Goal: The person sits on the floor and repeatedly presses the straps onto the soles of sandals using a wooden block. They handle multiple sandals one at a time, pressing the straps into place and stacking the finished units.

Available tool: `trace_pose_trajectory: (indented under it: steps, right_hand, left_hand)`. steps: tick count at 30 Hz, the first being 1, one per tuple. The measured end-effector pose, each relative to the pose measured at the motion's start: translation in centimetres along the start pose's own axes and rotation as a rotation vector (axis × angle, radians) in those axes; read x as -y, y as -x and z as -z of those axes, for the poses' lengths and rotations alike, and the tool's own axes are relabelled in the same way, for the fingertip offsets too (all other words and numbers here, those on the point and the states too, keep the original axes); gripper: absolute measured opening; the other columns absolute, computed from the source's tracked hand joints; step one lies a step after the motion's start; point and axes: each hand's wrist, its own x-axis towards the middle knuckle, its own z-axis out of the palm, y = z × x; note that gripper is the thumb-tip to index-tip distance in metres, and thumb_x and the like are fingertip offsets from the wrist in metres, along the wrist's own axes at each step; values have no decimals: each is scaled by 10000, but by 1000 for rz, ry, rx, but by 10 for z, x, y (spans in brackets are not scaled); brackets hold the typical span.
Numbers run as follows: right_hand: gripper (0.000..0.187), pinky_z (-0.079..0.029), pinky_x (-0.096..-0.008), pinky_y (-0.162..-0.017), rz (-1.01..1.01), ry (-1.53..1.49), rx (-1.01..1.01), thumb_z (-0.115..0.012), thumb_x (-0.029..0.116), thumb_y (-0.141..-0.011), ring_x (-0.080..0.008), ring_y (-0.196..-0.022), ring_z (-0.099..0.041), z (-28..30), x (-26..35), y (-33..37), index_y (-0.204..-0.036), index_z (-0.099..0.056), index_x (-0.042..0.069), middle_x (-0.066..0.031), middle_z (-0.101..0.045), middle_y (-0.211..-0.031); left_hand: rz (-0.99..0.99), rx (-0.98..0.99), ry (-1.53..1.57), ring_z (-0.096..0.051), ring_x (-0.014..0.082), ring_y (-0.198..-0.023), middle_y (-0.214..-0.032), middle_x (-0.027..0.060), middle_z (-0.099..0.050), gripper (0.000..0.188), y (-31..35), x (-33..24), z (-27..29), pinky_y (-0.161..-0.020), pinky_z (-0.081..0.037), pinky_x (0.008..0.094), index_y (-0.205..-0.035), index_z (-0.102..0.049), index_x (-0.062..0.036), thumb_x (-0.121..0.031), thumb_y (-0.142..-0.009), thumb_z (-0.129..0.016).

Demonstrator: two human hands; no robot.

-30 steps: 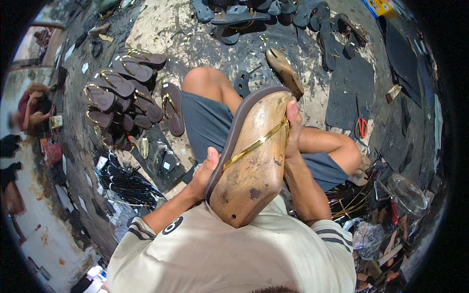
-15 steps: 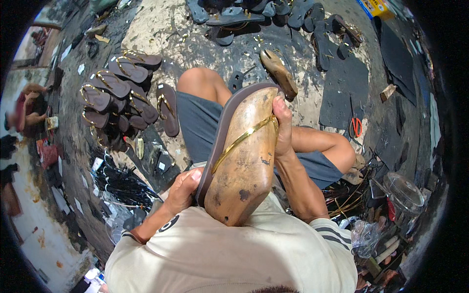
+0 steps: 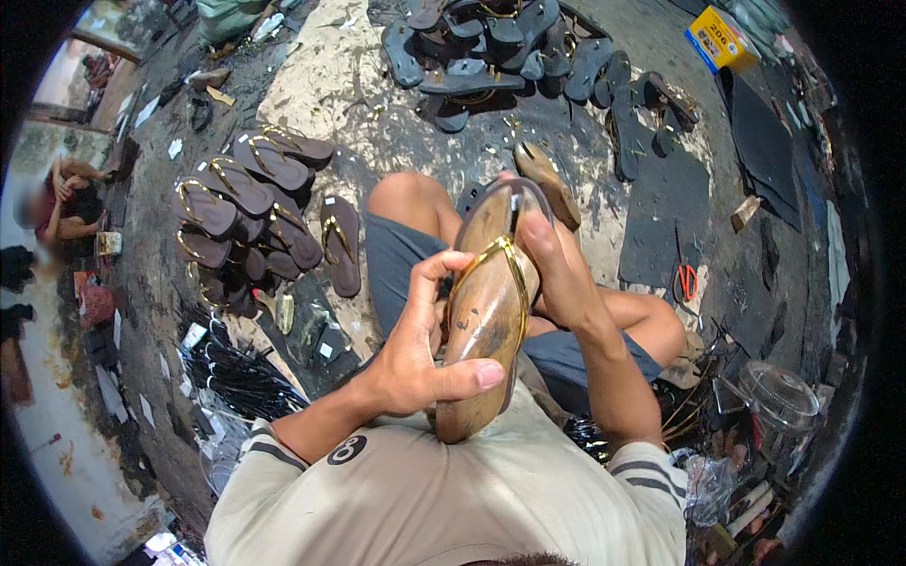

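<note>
A wooden shoe last (image 3: 477,316) rests heel-down against my shirt, fitted into a dark brown flip-flop (image 3: 545,200) whose gold strap (image 3: 491,250) crosses over it. My right hand (image 3: 557,264) grips the toe end, its thumb pressed on top near the strap's toe post. Along the left side of the last lies my left hand (image 3: 411,354); its index finger touches the gold strap and its thumb lies across the wood nearer the heel. Most of the sole is hidden behind the last and my hands.
Several brown flip-flops with gold straps (image 3: 212,203) are heaped at the left. Another wooden last (image 3: 547,179) lies beyond my hands. Dark sandals (image 3: 472,80) are piled at the far side. Orange-handled scissors (image 3: 686,281) lie at right beside a black sheet (image 3: 665,222).
The last and flip-flop have turned so the last's top and strap face me more squarely. My left hand has moved from the sole's heel edge onto the last and strap.
</note>
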Motion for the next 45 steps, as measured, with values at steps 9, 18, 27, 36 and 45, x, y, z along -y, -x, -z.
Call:
trace_pose_trajectory:
  steps: [9,18,27,36,45]
  right_hand:
    - [684,-593,-504,-861,-275,-1106,430,-462,537,-995,-283,-1213,-586,-55,-20,47,-1528,-307,138,-106,-532,-1400]
    - [855,-421,-333,-1065,196,-309,-108,-653,136,-922,-210,-1259,-515,-22,-33,10,-1563,-107,-15,-198,-475,-1396]
    - [830,-457,-336,-1016,135,-472,-43,-629,205,-955,-216,-1263,-502,-6,-48,1,-1560,-94,11,-178,-438,-1406]
    - [726,-474,-350,-1008,91,-563,-50,-604,268,-1009,-200,-1196,-557,-17,-24,-6,-1528,-156,28,-146,-524,-1352]
    - [836,-407,-402,-1063,517,-15,-457,-866,305,-777,-298,-1243,-527,-33,-42,-27,-1431,-436,11,-199,-542,-1330]
  left_hand:
    - [-448,-32,642,-455,459,-1327,-1553,252,-299,999,-62,10,27,-1076,-463,506,-1546,-209,-28,-511,-800,-665]
    - [-173,24,198,-423,234,-1377,-1546,164,-337,825,-90,18,52,-1115,-374,367,-1576,-82,8,-254,-959,-563]
    - [-274,-22,-146,-455,219,-1336,-1502,160,-393,902,-92,30,45,-1109,-371,340,-1578,-63,16,-202,-950,-672]
    - [-296,-13,-170,-373,248,-1404,-1557,178,-307,957,-86,15,48,-1155,-309,354,-1578,-1,17,-35,-903,-678]
    - [-643,-176,203,-459,294,-1348,-1544,133,-381,846,-111,14,52,-1134,-361,438,-1561,-218,-51,-646,-988,-400]
